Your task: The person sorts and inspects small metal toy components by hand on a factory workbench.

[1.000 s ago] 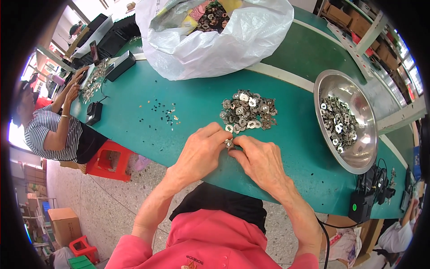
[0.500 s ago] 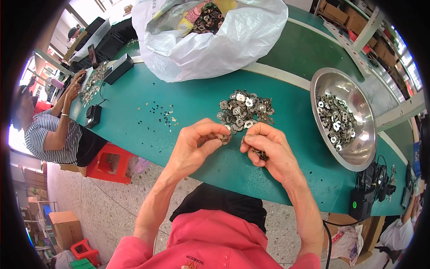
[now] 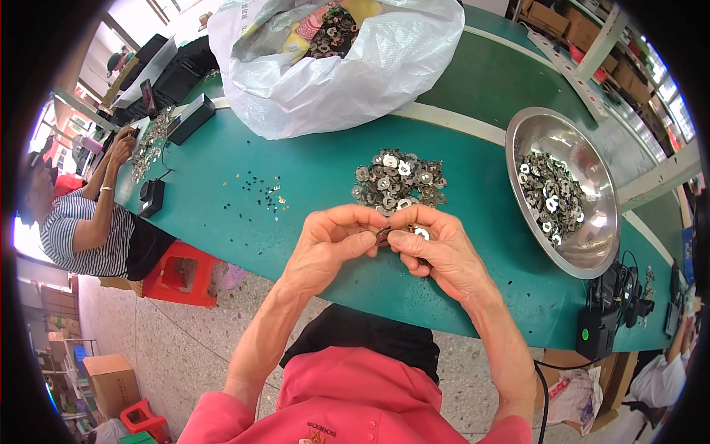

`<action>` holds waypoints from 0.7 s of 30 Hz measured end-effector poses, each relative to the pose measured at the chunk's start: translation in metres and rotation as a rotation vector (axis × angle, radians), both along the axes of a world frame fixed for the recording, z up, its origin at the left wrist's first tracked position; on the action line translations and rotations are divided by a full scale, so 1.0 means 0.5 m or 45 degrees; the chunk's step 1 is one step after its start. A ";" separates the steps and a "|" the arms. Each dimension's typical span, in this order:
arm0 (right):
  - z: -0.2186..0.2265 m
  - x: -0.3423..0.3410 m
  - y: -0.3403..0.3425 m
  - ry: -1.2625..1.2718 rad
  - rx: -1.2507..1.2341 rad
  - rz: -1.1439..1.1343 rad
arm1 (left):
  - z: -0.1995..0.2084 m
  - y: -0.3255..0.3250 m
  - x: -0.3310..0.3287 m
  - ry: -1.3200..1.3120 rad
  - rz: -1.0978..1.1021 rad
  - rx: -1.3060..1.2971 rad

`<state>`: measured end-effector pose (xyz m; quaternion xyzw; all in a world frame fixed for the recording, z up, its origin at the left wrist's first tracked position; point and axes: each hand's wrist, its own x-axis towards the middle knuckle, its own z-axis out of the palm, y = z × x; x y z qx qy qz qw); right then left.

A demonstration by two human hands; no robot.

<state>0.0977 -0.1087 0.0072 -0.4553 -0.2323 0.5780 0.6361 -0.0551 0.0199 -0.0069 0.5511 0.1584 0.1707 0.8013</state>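
Observation:
My left hand (image 3: pixel 329 244) and my right hand (image 3: pixel 436 248) meet over the near part of the green table, fingertips nearly touching. Between them both hands pinch a small dark metal piece (image 3: pixel 382 235), mostly covered by the fingers. More small metal pieces show in the curl of my right fingers, one of them a bright silver piece (image 3: pixel 421 233). Just beyond my hands lies a loose pile of small notched metal discs (image 3: pixel 388 181), some shiny, some dark.
To the right, a steel bowl (image 3: pixel 599 255) holds similar pieces. A white woven bag (image 3: pixel 355 96) with more stands at the back. Tiny dark bits (image 3: pixel 259 189) are scattered left. Black power adapters (image 3: pixel 595 333) sit at the right edge. A co-worker in stripes (image 3: pixel 92 229) works far left.
My hands have come together from a gap between them. The left moved slightly right, the right slightly left, and their fingertips now meet at one small metal piece.

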 end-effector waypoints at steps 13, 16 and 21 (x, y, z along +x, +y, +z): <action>-0.006 0.004 -0.003 0.055 -0.010 -0.049 | -0.007 -0.009 0.004 -0.033 0.042 -0.149; -0.007 0.004 -0.003 0.059 -0.003 -0.076 | -0.009 -0.007 0.000 -0.021 0.039 -0.133; -0.011 0.005 -0.002 0.053 0.006 -0.084 | -0.006 -0.009 0.003 -0.010 0.077 -0.090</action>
